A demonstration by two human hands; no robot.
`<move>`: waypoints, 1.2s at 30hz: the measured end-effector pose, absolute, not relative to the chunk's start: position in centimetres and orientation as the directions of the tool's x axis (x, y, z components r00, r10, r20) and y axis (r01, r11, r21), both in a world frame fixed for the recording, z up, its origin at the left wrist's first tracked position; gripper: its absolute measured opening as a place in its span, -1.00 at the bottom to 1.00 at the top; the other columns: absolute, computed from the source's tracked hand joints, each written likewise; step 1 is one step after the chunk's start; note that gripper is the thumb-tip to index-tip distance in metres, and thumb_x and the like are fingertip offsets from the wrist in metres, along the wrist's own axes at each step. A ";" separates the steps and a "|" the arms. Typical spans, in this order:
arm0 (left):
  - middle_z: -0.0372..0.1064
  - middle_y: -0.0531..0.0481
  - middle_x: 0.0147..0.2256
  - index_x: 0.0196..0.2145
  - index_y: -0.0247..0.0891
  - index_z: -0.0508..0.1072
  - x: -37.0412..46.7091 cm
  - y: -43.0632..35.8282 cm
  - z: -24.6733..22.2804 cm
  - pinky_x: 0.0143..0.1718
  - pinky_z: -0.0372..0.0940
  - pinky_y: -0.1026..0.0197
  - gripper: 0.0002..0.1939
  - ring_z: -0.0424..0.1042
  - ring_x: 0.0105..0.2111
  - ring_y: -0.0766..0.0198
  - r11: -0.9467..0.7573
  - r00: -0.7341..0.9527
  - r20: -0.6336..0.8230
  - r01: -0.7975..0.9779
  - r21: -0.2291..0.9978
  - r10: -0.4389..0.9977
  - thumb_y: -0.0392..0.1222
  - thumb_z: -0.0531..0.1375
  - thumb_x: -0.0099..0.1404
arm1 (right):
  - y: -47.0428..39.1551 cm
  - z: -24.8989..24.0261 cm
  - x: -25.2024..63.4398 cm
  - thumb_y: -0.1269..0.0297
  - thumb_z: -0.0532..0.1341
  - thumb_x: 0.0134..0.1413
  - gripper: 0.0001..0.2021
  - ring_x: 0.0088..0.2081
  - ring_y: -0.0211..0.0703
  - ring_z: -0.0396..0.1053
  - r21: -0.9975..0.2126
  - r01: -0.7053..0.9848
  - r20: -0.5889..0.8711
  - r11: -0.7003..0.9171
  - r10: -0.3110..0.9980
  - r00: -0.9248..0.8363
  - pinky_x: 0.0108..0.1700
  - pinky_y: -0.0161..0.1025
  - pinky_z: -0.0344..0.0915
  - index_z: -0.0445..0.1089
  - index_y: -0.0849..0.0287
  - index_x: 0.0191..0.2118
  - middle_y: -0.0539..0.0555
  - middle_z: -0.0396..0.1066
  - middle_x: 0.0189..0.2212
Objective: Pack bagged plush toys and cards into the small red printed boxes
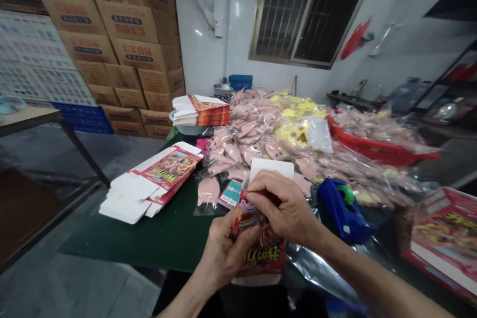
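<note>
A red printed cardboard box (263, 263) is between my hands at the table's near edge, one white end flap standing up at its far end. My left hand (227, 251) is closed round the box's left side, thumb across the printed front. Over the top end, my right hand (285, 203) has its fingers bent at the opening; what its fingertips pinch there is hidden. Just beyond the box lie a teal-and-pink card (230, 193) and a pink animal-shaped piece in a clear bag (208, 192).
Flattened red-and-white boxes (164, 174) lie left, with a stack of more (201, 112) behind. Bagged pink and yellow pieces (261, 124) heap across the back beside a red basket (365, 144). A blue tape dispenser (345, 216) and a finished-looking red box (445, 238) stand right.
</note>
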State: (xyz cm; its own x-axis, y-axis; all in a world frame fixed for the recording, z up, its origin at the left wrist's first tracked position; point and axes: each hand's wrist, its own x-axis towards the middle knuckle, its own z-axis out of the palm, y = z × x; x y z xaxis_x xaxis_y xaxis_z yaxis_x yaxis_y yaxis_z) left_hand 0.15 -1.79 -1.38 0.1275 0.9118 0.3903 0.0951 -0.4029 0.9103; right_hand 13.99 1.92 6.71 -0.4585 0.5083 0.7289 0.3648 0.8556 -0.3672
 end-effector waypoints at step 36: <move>0.42 0.02 -0.26 0.02 -0.11 0.23 -0.5 1.6 1.4 -0.31 0.34 0.23 -0.56 0.43 -0.36 0.27 -0.414 -0.178 0.376 -0.311 0.855 0.909 -0.18 0.19 0.17 | 1.9 1.3 16.7 0.31 0.16 0.13 -0.72 -0.21 -0.22 0.40 -0.880 -0.109 0.475 0.463 0.863 -0.173 -0.17 -0.26 0.36 0.24 0.05 -0.02 0.04 0.39 -0.23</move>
